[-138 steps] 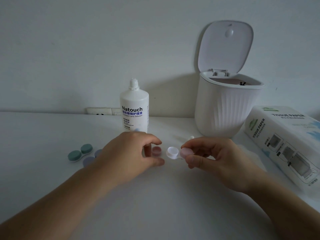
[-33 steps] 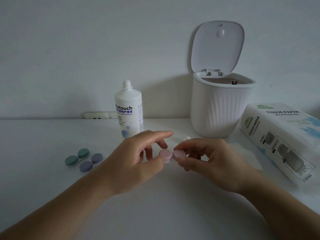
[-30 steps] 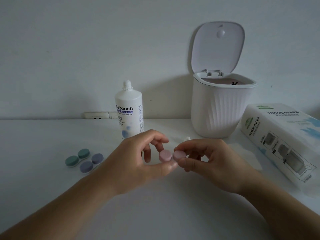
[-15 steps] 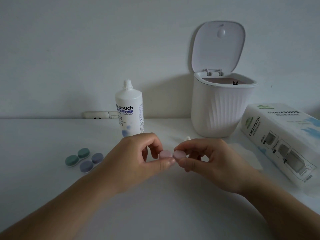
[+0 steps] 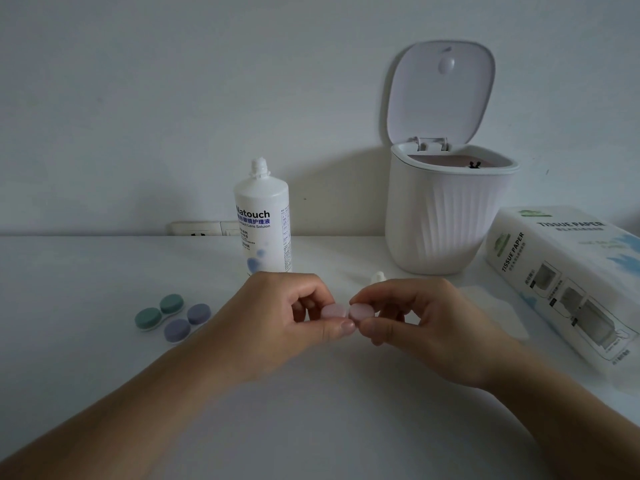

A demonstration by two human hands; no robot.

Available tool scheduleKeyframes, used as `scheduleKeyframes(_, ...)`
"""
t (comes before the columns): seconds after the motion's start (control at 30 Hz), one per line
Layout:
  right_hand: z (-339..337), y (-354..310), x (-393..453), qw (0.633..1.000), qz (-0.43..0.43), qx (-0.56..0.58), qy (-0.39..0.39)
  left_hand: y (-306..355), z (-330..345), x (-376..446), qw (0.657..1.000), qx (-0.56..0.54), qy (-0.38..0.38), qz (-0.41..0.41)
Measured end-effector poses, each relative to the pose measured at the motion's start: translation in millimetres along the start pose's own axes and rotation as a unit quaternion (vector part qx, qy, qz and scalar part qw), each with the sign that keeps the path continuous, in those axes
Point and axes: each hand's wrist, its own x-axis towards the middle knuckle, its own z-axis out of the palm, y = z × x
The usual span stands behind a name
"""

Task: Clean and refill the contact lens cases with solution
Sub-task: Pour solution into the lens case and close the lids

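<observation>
I see both hands pinching the pink case (image 5: 346, 311) above the surface (image 5: 86, 271), left hand (image 5: 287, 320) on its left cap, right hand (image 5: 422, 323) on its right. Behind stand the uncapped bottle (image 5: 262, 223) and the open bin (image 5: 446, 216); its contents I cannot tell.

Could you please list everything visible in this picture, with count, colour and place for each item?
pink lens case: one, pink caps, pinched between both hands, centre.
green lens case: one, green caps, on the table, left.
purple lens case: one, purple caps, right beside the green one.
solution bottle: one, white, upright behind the hands, cap off.
bottle cap: one, white, on the table behind the right hand.
bin: one, white, ribbed, lid open, back right.
tissue pack: one, white, far right.
tissue sheet: one, white, beside the pack.
table: one, white.
wall socket: white, behind the bottle.
left hand: pinches the case's left cap.
right hand: pinches its right cap.
</observation>
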Motion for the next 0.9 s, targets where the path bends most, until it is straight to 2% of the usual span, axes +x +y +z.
scheduleKeyframes(0.37,3,-1,-1,0.999,-0.004,0.012,-0.031,-1,-9,1,0.995,-0.044,-0.082,-0.024)
scheduleKeyframes(0.5,2,-1,0,1.000,-0.013,-0.009,-0.012,-6,-7,2,0.998,-0.020,-0.055,-0.008)
scheduleKeyframes(0.67,2,3,3,0.992,-0.042,-0.113,0.024,-8,-6,2,0.998,0.053,-0.028,0.010)
scheduleKeyframes(0.9,4,29,13,0.980,0.006,-0.180,0.085,-14,-15,7,0.991,0.122,-0.028,-0.041)
